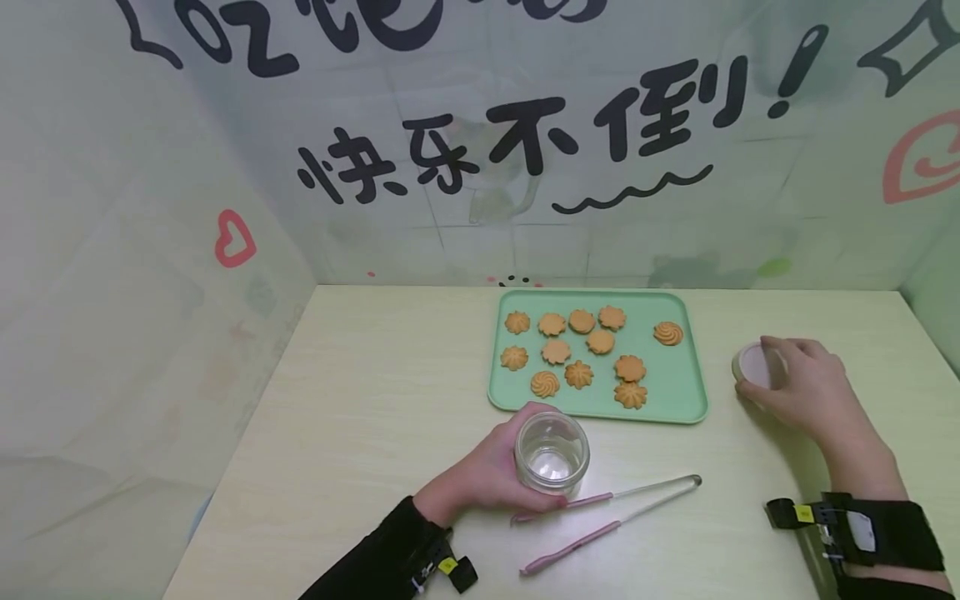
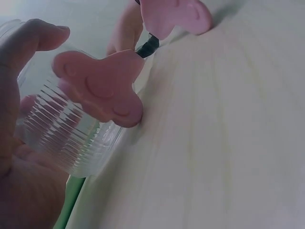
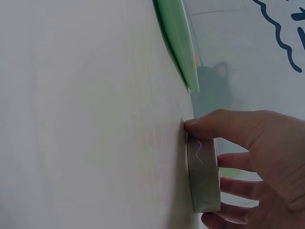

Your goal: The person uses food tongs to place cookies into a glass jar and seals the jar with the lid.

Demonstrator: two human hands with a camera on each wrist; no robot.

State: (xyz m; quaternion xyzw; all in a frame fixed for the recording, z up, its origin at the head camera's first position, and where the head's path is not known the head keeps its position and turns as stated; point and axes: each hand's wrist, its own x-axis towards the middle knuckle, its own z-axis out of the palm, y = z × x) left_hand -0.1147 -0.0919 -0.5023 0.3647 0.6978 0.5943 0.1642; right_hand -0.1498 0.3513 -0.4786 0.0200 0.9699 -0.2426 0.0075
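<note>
My left hand [image 1: 504, 467] grips a clear glass jar [image 1: 552, 452] by its side, in front of the tray; no lid is on it. In the left wrist view, the thumb and fingers curl round the ribbed jar wall [image 2: 62, 138]. At the right of the table, my right hand [image 1: 813, 393] pinches a round, pale lid [image 1: 752, 367] by its rim. The right wrist view shows the lid [image 3: 204, 176] at or just over the table, thumb on one side and fingers on the other. Tongs with pink arms [image 1: 573, 548] lie spread beside the jar.
A green tray [image 1: 678, 392] holds several flower-shaped and swirled cookies [image 1: 579, 374] near the table's back edge. Behind it stands a printed backdrop [image 1: 450, 242] with lettering. Another sheet [image 1: 150, 333] hangs along the left side of the table [image 1: 360, 400].
</note>
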